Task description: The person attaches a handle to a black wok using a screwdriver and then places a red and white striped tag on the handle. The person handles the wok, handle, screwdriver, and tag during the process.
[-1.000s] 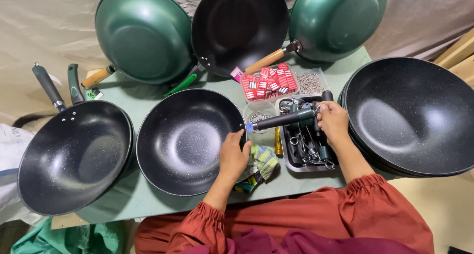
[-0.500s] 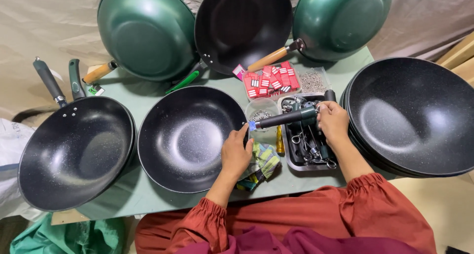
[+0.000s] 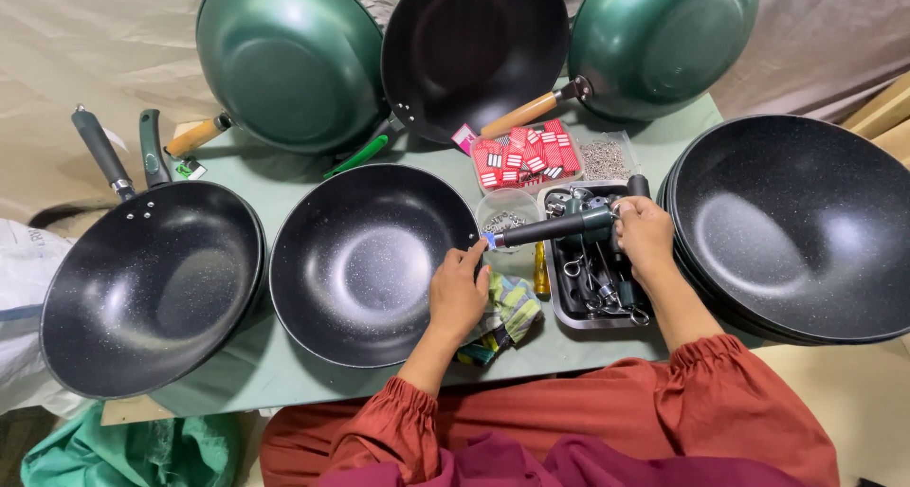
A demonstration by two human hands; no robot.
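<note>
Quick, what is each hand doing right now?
Left hand: rests on the rim of the handleless black wok, fingertips at the tip of the dark pan handle; grip cannot be told.
Right hand: closed around that handle's other end.

— Pans showing on the bench?
— Six positions: three black ones lying face-up (image 3: 152,283) (image 3: 370,260) (image 3: 796,226), the right one sitting on a stack, depth uncertain; three leaning at the back, two green (image 3: 284,61) (image 3: 664,37), one black (image 3: 474,51).
— Containers?
— One metal tray (image 3: 592,279), one clear tub (image 3: 507,212) sitting beside it.
</note>
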